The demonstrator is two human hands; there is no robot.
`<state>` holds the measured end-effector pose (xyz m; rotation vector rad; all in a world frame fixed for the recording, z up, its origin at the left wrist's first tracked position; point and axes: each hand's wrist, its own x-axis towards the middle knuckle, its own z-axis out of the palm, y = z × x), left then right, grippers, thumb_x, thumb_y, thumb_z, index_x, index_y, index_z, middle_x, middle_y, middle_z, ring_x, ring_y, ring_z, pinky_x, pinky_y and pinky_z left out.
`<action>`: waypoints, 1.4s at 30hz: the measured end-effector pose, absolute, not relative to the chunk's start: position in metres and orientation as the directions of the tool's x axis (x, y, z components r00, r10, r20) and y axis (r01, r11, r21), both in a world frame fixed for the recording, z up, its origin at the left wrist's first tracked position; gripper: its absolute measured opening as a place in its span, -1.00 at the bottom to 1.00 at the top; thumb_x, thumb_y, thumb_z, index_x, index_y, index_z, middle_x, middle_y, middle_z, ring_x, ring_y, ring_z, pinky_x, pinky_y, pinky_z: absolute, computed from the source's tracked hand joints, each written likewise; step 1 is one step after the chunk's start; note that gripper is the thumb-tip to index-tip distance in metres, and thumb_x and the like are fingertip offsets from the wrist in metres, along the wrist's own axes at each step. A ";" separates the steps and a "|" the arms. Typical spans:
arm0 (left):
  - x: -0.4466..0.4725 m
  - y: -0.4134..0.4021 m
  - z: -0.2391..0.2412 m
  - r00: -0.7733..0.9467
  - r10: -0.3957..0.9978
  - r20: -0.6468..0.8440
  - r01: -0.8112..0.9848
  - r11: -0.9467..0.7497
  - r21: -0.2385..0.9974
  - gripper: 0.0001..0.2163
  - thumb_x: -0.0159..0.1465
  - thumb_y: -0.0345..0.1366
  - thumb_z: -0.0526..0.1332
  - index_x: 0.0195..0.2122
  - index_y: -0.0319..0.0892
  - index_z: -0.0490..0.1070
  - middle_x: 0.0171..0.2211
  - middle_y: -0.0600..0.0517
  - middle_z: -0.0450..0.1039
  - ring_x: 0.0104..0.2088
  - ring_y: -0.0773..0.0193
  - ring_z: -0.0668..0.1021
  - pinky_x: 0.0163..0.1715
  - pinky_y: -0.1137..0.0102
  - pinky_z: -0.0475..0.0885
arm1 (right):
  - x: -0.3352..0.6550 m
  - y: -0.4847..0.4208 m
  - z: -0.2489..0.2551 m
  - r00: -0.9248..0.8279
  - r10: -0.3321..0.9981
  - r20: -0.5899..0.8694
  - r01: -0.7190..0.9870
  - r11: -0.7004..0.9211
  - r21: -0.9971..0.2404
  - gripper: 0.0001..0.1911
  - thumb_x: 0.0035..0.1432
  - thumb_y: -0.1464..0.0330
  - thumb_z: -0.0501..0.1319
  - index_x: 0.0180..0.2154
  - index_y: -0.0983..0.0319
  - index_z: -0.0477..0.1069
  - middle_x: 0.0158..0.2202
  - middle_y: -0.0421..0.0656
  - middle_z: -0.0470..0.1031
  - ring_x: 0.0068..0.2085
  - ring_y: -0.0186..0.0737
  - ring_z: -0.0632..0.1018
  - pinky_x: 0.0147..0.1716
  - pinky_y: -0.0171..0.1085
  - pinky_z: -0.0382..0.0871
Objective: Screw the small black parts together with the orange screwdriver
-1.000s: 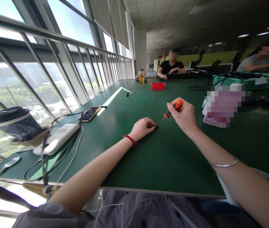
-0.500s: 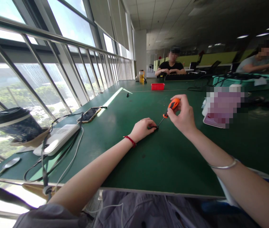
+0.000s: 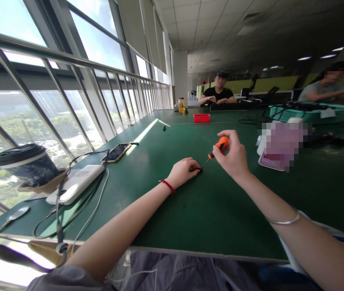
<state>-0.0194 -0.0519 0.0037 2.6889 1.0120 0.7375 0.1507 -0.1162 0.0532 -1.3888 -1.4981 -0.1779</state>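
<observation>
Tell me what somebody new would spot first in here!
Probably the bright orange screwdriver in the right hand, its tip at a small black piece that the left hand holds on the green table. Next, perhaps, the red tray farther back, and the big black-lidded cup at the picture's left.

Bright daylight at left, dimness at right
Windows glare, sunlight streaks the table, the cup looks stretched near the edge, and pixel blocks mask patches.
</observation>
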 end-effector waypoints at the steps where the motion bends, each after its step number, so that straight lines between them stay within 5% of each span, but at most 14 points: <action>1: -0.020 -0.052 0.004 0.647 0.658 0.385 0.570 -0.753 0.329 -0.87 0.18 -0.28 0.17 -0.30 -0.12 0.49 -0.31 0.07 0.44 -0.31 0.33 0.47 -0.35 0.47 0.35 | 0.150 -0.117 0.053 0.197 0.646 0.737 0.800 0.329 -0.502 -0.67 0.01 0.28 0.11 -0.13 0.17 0.22 -0.47 -0.22 0.41 -0.50 -0.23 0.43 -0.49 -0.30 0.22; 8: -0.021 -0.053 0.004 0.648 0.655 0.388 0.571 -0.755 0.322 -0.86 0.19 -0.29 0.16 -0.28 -0.11 0.50 -0.30 0.08 0.44 -0.31 0.33 0.47 -0.35 0.48 0.35 | 0.148 -0.115 0.054 0.247 0.607 0.755 0.820 0.284 -0.497 -0.63 0.05 0.04 0.10 -0.24 0.18 0.30 -0.60 -0.27 0.29 -0.57 -0.24 0.37 -0.57 -0.32 0.12; 16: -0.021 -0.051 0.004 0.648 0.663 0.374 0.580 -0.748 0.323 -0.86 0.19 -0.28 0.16 -0.27 -0.10 0.50 -0.30 0.08 0.44 -0.31 0.33 0.48 -0.34 0.48 0.35 | 0.149 -0.114 0.052 0.178 0.619 0.765 0.760 0.407 -0.507 -0.65 0.04 0.23 0.11 -0.11 0.20 0.22 -0.51 -0.26 0.37 -0.53 -0.26 0.41 -0.54 -0.32 0.19; 23: -0.021 -0.052 0.004 0.649 0.663 0.373 0.579 -0.748 0.324 -0.85 0.19 -0.27 0.17 -0.27 -0.10 0.50 -0.30 0.08 0.44 -0.30 0.33 0.48 -0.34 0.48 0.36 | 0.147 -0.116 0.054 0.234 0.656 0.718 0.783 0.311 -0.539 -0.60 0.05 0.02 0.10 -0.23 0.19 0.31 -0.61 -0.27 0.29 -0.57 -0.25 0.37 -0.55 -0.33 0.14; 30: -0.021 -0.052 0.005 0.649 0.662 0.374 0.573 -0.749 0.332 -0.86 0.20 -0.27 0.16 -0.27 -0.11 0.50 -0.29 0.08 0.44 -0.30 0.33 0.48 -0.34 0.48 0.36 | 0.146 -0.115 0.051 0.187 0.649 0.737 0.752 0.389 -0.533 -0.63 0.01 0.24 0.14 -0.11 0.18 0.24 -0.52 -0.26 0.37 -0.54 -0.26 0.41 -0.52 -0.30 0.21; 37: -0.021 -0.051 0.004 0.655 0.654 0.379 0.567 -0.757 0.327 -0.86 0.20 -0.27 0.16 -0.27 -0.11 0.49 -0.31 0.08 0.43 -0.31 0.33 0.48 -0.35 0.47 0.35 | 0.146 -0.114 0.051 0.256 0.653 0.713 0.773 0.304 -0.557 -0.59 0.00 0.02 0.15 -0.22 0.16 0.31 -0.58 -0.27 0.33 -0.52 -0.22 0.40 -0.50 -0.30 0.20; 42: -0.020 -0.052 0.004 0.649 0.662 0.375 0.571 -0.750 0.336 -0.86 0.19 -0.28 0.17 -0.28 -0.11 0.49 -0.30 0.08 0.44 -0.30 0.33 0.48 -0.33 0.48 0.35 | 0.144 -0.115 0.051 0.205 0.680 0.704 0.727 0.376 -0.575 -0.66 0.01 0.17 0.17 -0.18 0.17 0.31 -0.56 -0.27 0.33 -0.56 -0.27 0.36 -0.51 -0.30 0.22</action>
